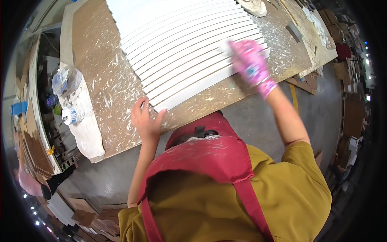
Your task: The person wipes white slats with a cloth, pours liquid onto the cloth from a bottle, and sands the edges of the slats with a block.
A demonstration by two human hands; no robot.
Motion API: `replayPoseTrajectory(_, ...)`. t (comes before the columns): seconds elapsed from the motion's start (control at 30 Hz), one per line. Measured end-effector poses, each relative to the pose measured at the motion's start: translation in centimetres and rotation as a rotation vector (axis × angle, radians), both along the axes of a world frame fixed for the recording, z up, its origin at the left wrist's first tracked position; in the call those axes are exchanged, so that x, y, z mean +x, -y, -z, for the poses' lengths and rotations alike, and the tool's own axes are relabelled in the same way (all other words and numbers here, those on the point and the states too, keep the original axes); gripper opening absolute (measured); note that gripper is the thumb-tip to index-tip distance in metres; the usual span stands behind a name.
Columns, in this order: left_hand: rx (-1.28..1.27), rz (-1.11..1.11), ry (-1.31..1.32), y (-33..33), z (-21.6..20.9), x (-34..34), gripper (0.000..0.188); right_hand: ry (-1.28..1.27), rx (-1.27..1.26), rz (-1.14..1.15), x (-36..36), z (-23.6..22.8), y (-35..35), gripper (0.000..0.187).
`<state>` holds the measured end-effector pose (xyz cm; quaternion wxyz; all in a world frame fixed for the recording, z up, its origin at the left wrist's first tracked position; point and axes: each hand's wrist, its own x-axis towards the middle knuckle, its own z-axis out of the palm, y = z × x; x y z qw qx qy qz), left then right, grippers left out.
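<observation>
A row of long white slats [181,52] lies side by side on the worktable, with thin dark gaps between them. Bare, with thumb and fingers apart, my left hand [147,121] rests at the near left corner of the slats, touching the end of the nearest one. My right hand [250,62] wears a pink patterned glove and is over the right end of the slats, blurred by motion. Its fingers look closed around something; a whitish smear shows at the fingertips, too blurred to name.
The brown worktable [109,101] is speckled with white paint. A white cloth [254,7] and a grey block [294,32] lie at its far right. On the left, a white tub [72,115] stands on a stained sheet [87,137]. Another person's pink sleeve [29,179] shows at the lower left.
</observation>
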<state>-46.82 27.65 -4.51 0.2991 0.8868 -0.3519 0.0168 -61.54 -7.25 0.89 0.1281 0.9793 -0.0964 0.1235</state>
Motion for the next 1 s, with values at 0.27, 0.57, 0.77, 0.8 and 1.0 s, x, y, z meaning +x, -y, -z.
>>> replayPoseTrajectory(0.27, 0.092, -0.010, -0.074, 0.3, -1.2, -0.2, 0.060, 0.041, -0.016, -0.158, -1.2, -0.6, 1.4, 0.040)
replayPoseTrajectory(0.57, 0.052, -0.032, -0.158, 0.9, -1.0, -0.6, 0.061, 0.332, 0.068, 0.304, -9.5, -0.4, 17.1, 0.032)
replayPoseTrajectory(0.77, 0.080, -0.054, -0.111, -0.2, -1.1, -0.7, 0.060, 0.136, 0.167, -0.048, -4.2, -1.4, 7.2, 0.032)
replayPoseTrajectory(0.8, 0.054, -0.042, -0.122, -0.1, -0.9, -0.7, 0.060, 0.022, 0.245, 0.032, -4.4, -0.8, 8.0, 0.042)
replayPoseTrajectory(1.0, 0.078, -0.007, -0.038, 0.9, -0.9, -0.3, 0.062, 0.263, 0.161, -0.053, 0.4, -1.2, 7.0, 0.037)
